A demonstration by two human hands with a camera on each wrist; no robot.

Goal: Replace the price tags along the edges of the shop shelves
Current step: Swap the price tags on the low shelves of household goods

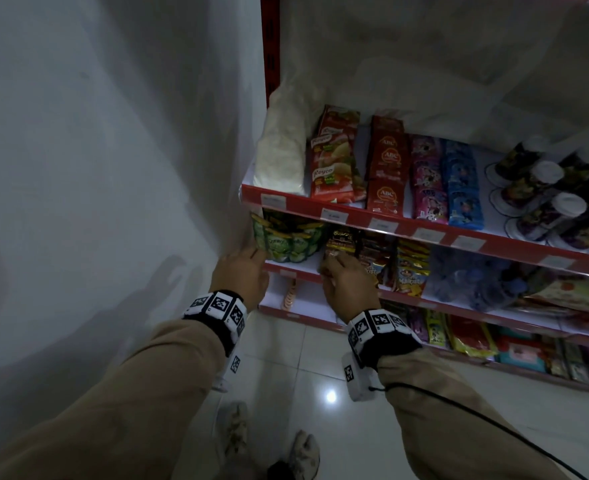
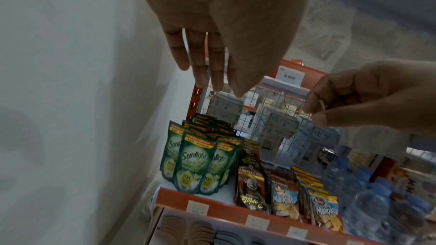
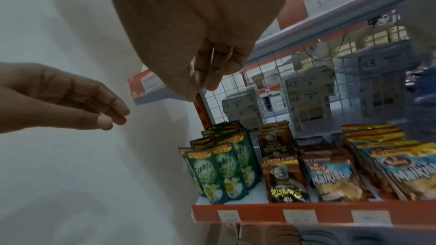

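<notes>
Reaching toward the shelf edge (image 1: 424, 225), the left hand (image 1: 243, 275) hangs relaxed and empty while the right hand (image 1: 346, 278) pinches something thin, perhaps a tag; next, I judge, comes seating it among the tags (image 1: 334, 215) at 12 o'clock.

Both hands are raised before the second shelf's edge (image 1: 424, 299), the left hand (image 1: 243, 271) to the left of the right hand (image 1: 346, 282), apart from it. Beyond the left hand's fingers stand the Sunlight pouches (image 2: 195, 163), at the shelf's left end by the wall (image 1: 113, 168). Beyond the right hand lie the Barista sachets (image 3: 285, 182), with Malkist packs (image 3: 330, 180) to their right. Price tags (image 3: 299, 216) sit along the edge below both hands. The upper shelf (image 1: 372, 220), above the hands, carries its own price tags.
</notes>
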